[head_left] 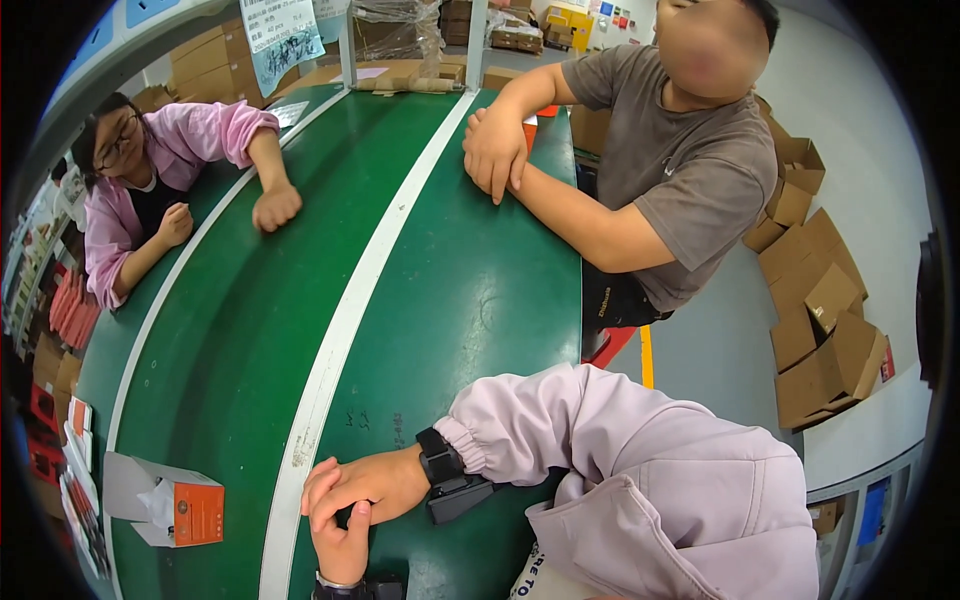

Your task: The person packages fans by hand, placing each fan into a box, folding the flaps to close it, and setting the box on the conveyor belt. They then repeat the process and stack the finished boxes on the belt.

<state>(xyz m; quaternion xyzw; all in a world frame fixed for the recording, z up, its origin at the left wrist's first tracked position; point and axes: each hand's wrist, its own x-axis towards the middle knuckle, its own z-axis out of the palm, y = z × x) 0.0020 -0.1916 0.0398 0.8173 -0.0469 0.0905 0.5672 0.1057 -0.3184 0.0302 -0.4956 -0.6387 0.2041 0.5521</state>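
Observation:
My right hand (388,482) reaches in from the right in a lilac sleeve, a black band round its wrist. It lies over my left hand (343,550), which comes up from the lower edge with a black device at its wrist. The two are clasped together, the left thumb pressing against the right hand; most left fingers are hidden. No other object shows in either. Both rest on the green table (450,330) by its white strip (335,345). To their left stands a small orange and white box (198,512), open, with crumpled white material inside.
Across the table, a person in pink (190,150) leans with a forearm on it. Another person in a brown-grey shirt (690,170) sits at the right, arms crossed on the edge. Empty cardboard boxes (835,365) line the right wall. Flat printed packs (80,500) stand at the left edge.

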